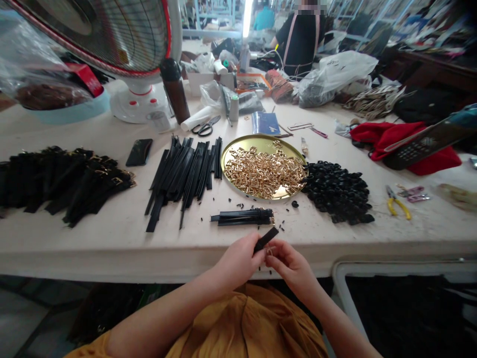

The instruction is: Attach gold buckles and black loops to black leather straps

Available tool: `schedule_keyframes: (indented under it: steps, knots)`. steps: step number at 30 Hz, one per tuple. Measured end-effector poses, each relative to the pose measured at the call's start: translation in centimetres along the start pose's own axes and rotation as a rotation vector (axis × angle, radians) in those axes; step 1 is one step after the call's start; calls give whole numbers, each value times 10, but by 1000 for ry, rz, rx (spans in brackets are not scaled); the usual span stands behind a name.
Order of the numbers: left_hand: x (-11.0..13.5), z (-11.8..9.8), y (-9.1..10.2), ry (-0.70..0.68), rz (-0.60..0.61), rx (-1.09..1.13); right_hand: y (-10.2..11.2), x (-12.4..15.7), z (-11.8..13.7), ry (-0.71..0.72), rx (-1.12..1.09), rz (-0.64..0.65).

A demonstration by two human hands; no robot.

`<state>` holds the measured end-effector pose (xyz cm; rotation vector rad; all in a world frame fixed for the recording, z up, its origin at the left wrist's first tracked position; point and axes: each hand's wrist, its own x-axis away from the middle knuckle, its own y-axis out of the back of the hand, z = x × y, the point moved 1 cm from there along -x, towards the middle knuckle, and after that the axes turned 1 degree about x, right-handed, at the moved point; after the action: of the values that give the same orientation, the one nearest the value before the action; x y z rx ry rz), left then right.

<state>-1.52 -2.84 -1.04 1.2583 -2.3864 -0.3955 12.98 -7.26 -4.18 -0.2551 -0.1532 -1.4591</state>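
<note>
At the lower centre of the frame we see the left hand closed around a short black strap, which slants up and to the right out of its fingers, just over the near edge of the table. The right hand meets it there, its fingertips pinched on a small gold buckle at the strap's lower end. Just above the hands a small bundle of straps lies flat on the table. Higher, at the centre, a round gold tray holds a heap of gold buckles, with a pile of black loops touching its right side and a spread of loose straps on its left. Far left lies a heap of straps with buckles fitted. Yellow pliers rest at the right, and a fan fills the upper left.
</note>
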Motion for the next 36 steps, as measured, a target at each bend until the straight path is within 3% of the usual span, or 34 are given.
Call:
schedule_keyframes:
  steps: [4,9,13,18,21,26,30,36]
  knots:
    - [-2,1,5,8,46,69,5,-4,-4,-49,-88,-115]
    - [4,1,16,36,68,42,6,-9,1,-168,-477,-311]
    - [9,1,13,-51,113,-16,-4,-10,4,-252,-638,-269]
    - [5,0,3,-32,88,30,-18,-4,3,-168,-525,-238]
    - [6,0,1,34,99,149,-20,-3,2,-83,-485,-316]
    - [13,-4,4,64,105,153,-25,-4,-5,-107,-568,-417]
    - [14,-5,3,32,72,260,-31,-1,-8,-29,-381,-319]
    - [9,6,0,182,153,442,-24,1,-7,-7,-140,-399]
